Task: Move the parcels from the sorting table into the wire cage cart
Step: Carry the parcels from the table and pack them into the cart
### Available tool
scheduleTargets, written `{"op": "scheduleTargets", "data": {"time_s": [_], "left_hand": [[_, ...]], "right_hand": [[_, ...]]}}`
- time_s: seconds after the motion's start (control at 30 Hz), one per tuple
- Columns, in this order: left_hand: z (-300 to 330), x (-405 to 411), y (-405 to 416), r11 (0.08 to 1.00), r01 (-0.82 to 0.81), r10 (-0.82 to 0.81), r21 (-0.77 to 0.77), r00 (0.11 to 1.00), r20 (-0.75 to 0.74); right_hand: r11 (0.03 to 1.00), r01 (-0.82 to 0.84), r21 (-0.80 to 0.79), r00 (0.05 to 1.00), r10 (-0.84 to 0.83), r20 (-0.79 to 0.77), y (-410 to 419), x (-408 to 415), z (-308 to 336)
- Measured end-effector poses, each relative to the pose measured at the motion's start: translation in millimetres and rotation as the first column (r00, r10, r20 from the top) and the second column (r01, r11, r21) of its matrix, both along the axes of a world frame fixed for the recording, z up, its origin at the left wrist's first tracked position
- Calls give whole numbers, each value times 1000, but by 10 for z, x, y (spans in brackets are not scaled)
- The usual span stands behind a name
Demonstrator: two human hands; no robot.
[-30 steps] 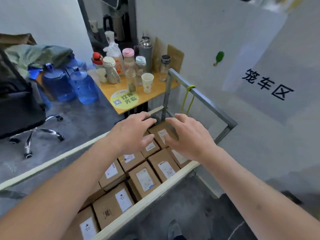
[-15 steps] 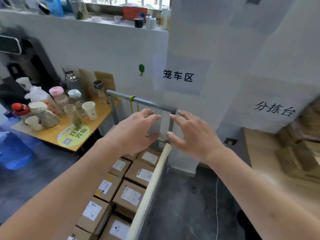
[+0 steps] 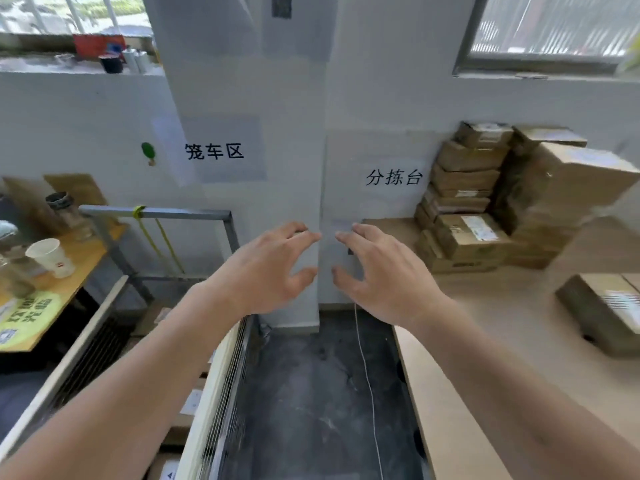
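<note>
Both hands, the left hand (image 3: 273,271) and the right hand (image 3: 384,275), are being held up with fingers spread, so each grip is released and empty. Parcels (image 3: 474,202) are being kept stacked on the table (image 3: 485,358). A few boxes (image 3: 180,420) are being held inside the wire cage cart (image 3: 221,386).
</note>
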State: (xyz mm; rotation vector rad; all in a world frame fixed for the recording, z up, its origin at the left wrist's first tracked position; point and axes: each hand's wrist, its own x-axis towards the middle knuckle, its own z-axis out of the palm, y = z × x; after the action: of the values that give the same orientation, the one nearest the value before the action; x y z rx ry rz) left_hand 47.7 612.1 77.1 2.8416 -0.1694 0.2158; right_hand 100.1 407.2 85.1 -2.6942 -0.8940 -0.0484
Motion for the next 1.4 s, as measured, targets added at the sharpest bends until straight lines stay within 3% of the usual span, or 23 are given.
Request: {"op": "scheduleTargets", "data": {"time_s": [0.33, 0.83, 1.17, 1.4], "left_hand": [[-149, 134, -1109, 979, 204, -204, 2, 979, -15], [-315, 183, -1672, 844, 537, -536, 7, 844, -21], [-153, -70, -2286, 769, 637, -638, 62, 770, 7], [-77, -293, -2745, 768, 629, -633, 118, 774, -7]], "right_hand": [[980, 200, -8, 980, -200, 6, -1221, -306, -54], [854, 516, -72, 853, -520, -54, -1610, -1064, -152], [792, 610, -38, 792, -610, 10, -2109, -1434, -70], [793, 609, -7, 793, -609, 7, -2632, -1607, -93]]}}
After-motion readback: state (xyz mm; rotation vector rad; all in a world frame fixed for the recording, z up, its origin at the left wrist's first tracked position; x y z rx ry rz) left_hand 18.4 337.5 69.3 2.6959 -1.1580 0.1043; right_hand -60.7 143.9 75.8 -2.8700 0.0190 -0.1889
